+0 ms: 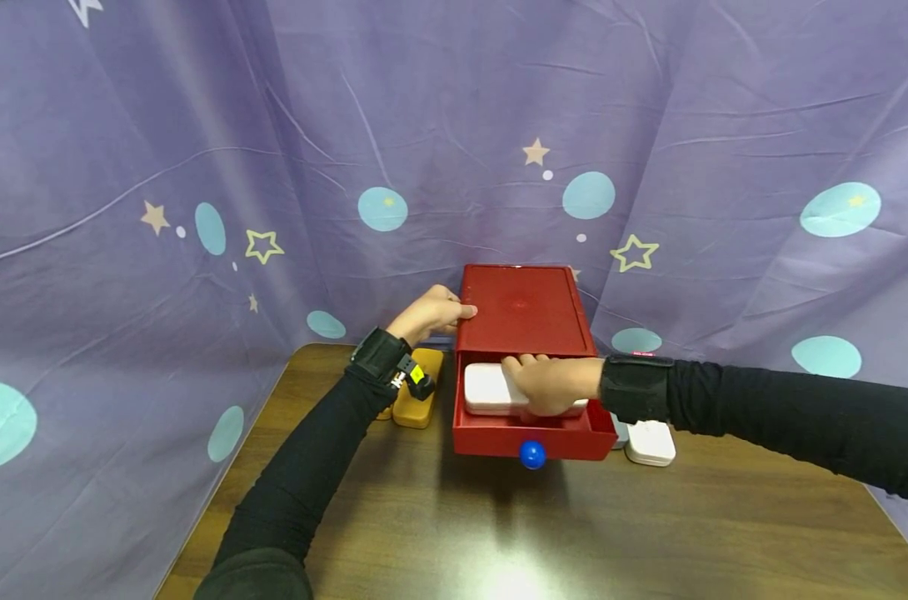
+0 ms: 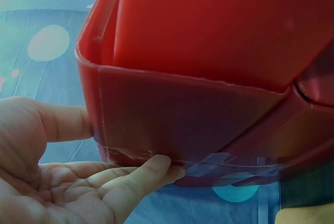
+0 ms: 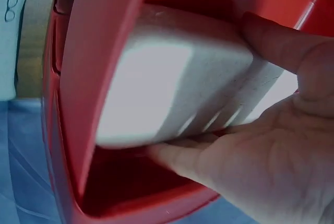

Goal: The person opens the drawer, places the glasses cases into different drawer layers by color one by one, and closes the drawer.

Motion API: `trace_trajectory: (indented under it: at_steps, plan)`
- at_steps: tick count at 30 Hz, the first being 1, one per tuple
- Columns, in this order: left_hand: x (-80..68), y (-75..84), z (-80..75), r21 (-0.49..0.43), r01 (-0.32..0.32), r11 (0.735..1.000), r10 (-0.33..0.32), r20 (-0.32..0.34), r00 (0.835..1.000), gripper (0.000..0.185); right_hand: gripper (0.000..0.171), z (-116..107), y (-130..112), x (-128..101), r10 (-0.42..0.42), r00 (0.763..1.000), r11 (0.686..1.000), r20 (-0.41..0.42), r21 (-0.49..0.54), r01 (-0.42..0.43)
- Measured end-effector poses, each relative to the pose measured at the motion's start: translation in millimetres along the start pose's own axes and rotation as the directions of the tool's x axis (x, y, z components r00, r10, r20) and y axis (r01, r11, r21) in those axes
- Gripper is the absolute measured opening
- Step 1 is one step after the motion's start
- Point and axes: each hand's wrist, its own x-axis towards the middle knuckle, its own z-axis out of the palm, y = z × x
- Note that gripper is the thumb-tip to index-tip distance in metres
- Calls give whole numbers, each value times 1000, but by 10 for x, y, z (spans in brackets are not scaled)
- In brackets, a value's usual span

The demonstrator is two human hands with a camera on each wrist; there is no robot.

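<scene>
A red drawer box (image 1: pixel 525 308) stands on the table with its drawer (image 1: pixel 491 440) pulled out toward me, a blue round knob (image 1: pixel 532 455) on the front. Inside the drawer lies a long white case (image 1: pixel 488 388). My right hand (image 1: pixel 550 386) grips this case from above; in the right wrist view the thumb is along one side of the white case (image 3: pixel 151 78) and the fingers along the other. At the box's upper left edge, my left hand (image 1: pixel 433 313) holds the red shell, thumb on one face and fingers (image 2: pixel 151 174) against the adjoining wall.
Left of the box lies a yellow case (image 1: pixel 416 407), another yellow one partly hidden beside it. To the right are a small white case (image 1: pixel 651 443) and a grey case (image 3: pixel 10 41) with a glasses mark. A purple patterned curtain (image 1: pixel 454 108) hangs behind the wooden table (image 1: pixel 394 517).
</scene>
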Motion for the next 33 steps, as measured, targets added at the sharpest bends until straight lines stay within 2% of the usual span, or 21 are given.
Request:
trace_trajectory:
  at_steps: [8,10,14,21,25,29,33]
  plan:
    - [9,0,7,0,3,1000,-3,-2,1000,29,66,-61,-104,-102,94,995,993,22,-76,-92]
    - [9,-3,6,3,3,1000,-3,-3,1000,28,63,-66,-120,-130,80,997,992,-11,-96,-81]
    - [1,-6,7,-4,5,1000,-5,-6,1000,25,47,-42,-135,-175,18,990,988,-137,-151,-39]
    - [-11,1,4,-20,19,1000,-19,-10,1000,19,20,32,-139,-213,-68,947,970,-313,-244,-11]
    - [-5,6,6,-28,13,1000,-13,-13,1000,22,10,74,-115,-224,-138,909,956,-393,-291,20]
    - [-1,12,12,-39,7,999,-7,-11,1000,27,13,120,-54,-204,-192,868,941,-458,-338,30]
    - [-9,18,10,-42,10,999,-10,-10,1000,21,13,137,-3,-165,-216,841,932,-496,-361,26]
